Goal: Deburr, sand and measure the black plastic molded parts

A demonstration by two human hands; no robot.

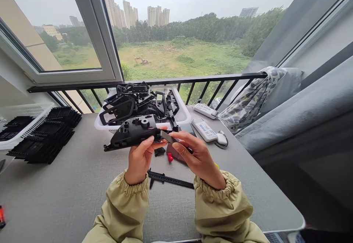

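left grip and right grip pinch a black part before a white basket of black parts

Moulded plastic part: matte black. Flat strip beside it: dark grey. Basket: white, lattice-patterned sides, heaped with black parts. Sleeves: pale khaki. Tabletop: mid grey. Small piece: red. Cloth: grey and cream mottled print.
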